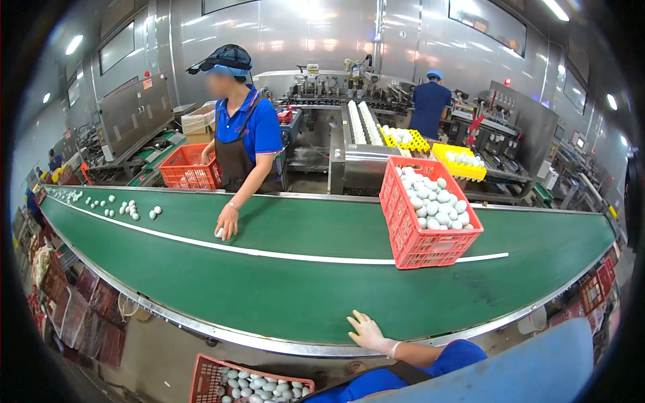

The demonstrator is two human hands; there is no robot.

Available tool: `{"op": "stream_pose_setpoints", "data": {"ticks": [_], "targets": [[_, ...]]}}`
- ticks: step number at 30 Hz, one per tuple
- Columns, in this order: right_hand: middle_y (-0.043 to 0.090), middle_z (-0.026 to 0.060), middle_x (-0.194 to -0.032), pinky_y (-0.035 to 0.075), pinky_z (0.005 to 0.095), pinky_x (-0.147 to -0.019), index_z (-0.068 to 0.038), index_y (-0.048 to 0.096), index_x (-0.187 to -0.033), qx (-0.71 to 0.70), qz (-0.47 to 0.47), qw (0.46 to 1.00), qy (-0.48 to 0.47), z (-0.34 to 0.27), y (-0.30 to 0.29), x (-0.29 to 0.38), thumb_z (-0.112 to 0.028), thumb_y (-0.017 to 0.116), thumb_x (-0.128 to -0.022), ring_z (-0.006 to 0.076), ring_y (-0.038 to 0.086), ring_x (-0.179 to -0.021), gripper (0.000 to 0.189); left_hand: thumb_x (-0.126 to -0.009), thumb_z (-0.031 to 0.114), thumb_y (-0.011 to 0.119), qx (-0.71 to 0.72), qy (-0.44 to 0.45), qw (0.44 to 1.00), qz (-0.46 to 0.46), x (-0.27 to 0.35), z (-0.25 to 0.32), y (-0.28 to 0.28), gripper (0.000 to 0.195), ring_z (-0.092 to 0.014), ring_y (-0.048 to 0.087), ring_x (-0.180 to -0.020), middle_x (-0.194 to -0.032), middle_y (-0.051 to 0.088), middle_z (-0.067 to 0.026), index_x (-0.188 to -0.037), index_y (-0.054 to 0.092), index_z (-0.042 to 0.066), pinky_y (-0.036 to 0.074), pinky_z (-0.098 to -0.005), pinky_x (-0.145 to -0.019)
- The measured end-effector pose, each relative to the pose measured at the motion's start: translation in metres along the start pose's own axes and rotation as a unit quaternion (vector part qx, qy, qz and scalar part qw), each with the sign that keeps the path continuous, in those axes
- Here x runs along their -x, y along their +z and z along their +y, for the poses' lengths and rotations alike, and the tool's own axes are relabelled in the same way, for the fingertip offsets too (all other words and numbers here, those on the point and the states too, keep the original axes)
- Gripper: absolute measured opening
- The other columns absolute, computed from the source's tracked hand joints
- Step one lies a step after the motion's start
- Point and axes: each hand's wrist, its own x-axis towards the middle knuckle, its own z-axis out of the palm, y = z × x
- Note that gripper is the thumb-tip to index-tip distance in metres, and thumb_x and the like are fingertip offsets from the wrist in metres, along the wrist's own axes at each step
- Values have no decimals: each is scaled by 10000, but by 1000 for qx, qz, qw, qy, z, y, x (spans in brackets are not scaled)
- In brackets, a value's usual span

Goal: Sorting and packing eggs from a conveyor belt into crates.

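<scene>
My right hand [370, 333], in a thin pale glove, rests on or just above the near edge of a green conveyor belt [302, 297]. Its fingers are spread and hold nothing. My left hand is out of view. Farther over the belt stands a red plastic crate [428, 247], tilted in the view and heaped with pale eggs [438, 204]. At the bottom, below the belt's edge, a second red crate [206, 375] holds more eggs [259, 387]. Loose eggs [128, 208] lie on the belt's far left part, beyond a white dividing strip [302, 257].
Across the belt a co-worker's hand [228, 221] covers an egg; beside them is an orange-red crate [189, 166]. Yellow egg trays [458, 161] and a machine with egg rows [365, 123] stand behind. Another person [429, 108] is farther back. A metal rail [282, 346] borders the belt.
</scene>
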Motion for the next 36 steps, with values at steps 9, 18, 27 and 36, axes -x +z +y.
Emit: {"op": "stream_pose_setpoints", "data": {"ticks": [9,18,27,36], "targets": [[439,244,-1465,403,536,-1063,-52,485,-1394,50,37,996,60,57,-16,77,-316,640,-906,428,418,-1352,576,-1022,323,459,-78,-11,996,37,-16,-9,11,386,-285,493,-1233,-1296,541,-139,-1295,578,78,387,-431,-1069],[470,227,-1437,395,541,-1061,-54,525,-1356,67,80,989,104,69,-16,93,-319,641,-898,408,433,-1344,542,-1015,272,490,-125,16,988,90,-32,-20,-2,359,-294,483,-1254,-1322,533,-159,-1283,594,57,379,-438,-1075],[481,222,-1420,355,519,-1113,-41,530,-1351,84,131,978,135,63,-10,91,-323,652,-891,398,421,-1355,553,-1009,220,520,-47,333,909,245,-91,-12,-38,334,-302,473,-1274,-1349,525,-180,-1271,610,35,372,-445,-1082],[461,210,-1454,341,507,-1126,-47,529,-1364,57,149,964,212,67,-10,98,-326,633,-910,389,392,-1383,543,-919,260,657,-175,510,834,120,-6,179,72,346,-429,357,-1375,-1414,474,-245,-1196,667,53,296,-551,-1133]]}}
